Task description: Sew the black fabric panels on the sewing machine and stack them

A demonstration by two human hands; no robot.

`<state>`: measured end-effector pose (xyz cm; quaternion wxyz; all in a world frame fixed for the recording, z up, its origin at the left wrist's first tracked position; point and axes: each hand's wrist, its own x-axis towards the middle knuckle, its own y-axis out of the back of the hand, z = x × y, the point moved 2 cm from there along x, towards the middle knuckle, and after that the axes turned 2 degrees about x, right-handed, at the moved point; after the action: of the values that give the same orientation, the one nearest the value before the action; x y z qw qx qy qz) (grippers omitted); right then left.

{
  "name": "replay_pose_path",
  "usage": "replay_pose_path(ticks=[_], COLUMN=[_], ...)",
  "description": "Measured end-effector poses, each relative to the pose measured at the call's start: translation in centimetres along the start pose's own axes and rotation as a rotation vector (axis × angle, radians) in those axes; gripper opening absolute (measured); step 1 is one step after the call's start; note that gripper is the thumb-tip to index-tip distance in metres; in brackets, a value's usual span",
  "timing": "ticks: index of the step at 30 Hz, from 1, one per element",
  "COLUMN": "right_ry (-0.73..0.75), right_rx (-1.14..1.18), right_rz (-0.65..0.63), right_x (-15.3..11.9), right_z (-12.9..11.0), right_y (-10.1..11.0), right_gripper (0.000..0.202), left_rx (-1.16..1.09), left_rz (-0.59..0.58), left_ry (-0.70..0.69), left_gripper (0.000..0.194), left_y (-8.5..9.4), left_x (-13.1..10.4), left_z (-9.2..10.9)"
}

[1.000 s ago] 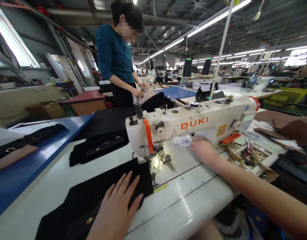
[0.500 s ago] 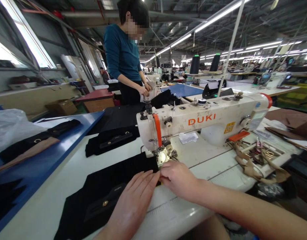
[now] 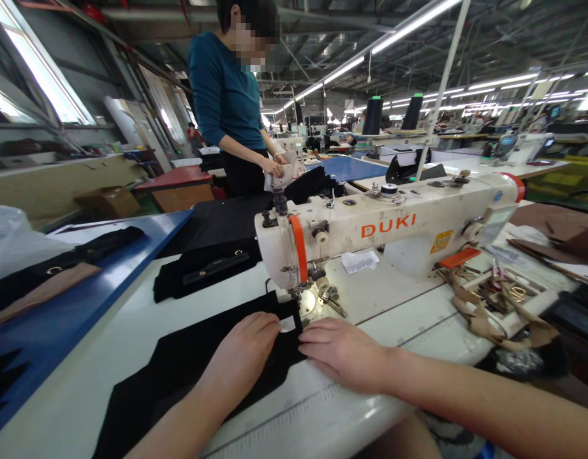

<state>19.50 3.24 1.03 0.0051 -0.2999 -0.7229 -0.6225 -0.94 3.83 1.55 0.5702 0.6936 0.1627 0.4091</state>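
Note:
A black fabric panel [image 3: 198, 347] lies on the sewing table, its far right corner by the needle area of a white sewing machine [image 3: 339, 220] lettered DUKI. On that corner is a small white label [image 3: 287, 324]. My left hand [image 3: 246, 350] is over the panel, fingers drawn together, with the label's left edge at its fingertips. My right hand [image 3: 349, 354] lies at the panel's right edge with its fingers stretched out, fingertips touching the fabric. My left hand and forearm cover part of the panel.
Another black piece [image 3: 203, 271] with a clasp lies behind. A tray [image 3: 509, 299] of scissors and brown strips stands right. A blue table [image 3: 126, 268] runs along the left. Across from me a person in a teal top [image 3: 231, 95] handles light fabric.
My left hand has moved left and back from the right hand, and the white label now shows. My right hand has flattened out along the fabric edge. The view has shifted slightly.

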Motion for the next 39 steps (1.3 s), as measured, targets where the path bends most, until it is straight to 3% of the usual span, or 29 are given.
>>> replay_pose_path(ticks=[4,8,17,39], right_ry=[-0.003,-0.007,0.006,0.010], right_rx=[-0.013,-0.001,-0.004,-0.018], right_rz=[-0.040,-0.024,-0.032,-0.044], right_x=[0.1,0.0,-0.1,0.0], right_z=[0.0,0.2,0.2,0.1], right_y=[0.0,-0.1,-0.1,0.0], right_gripper=[0.026,0.026,0.027,0.026], left_rx=[-0.011,0.003,0.087,0.068], left_rz=[-0.145,-0.187,0.013,0.102], left_ry=[-0.007,-0.023,-0.141,-0.168], left_gripper=[0.034,0.031,0.031,0.031], left_y=[0.2,0.1,-0.8,-1.2], left_x=[0.7,1.3,1.1,1.0], left_z=[0.4,0.8,0.9,1.5])
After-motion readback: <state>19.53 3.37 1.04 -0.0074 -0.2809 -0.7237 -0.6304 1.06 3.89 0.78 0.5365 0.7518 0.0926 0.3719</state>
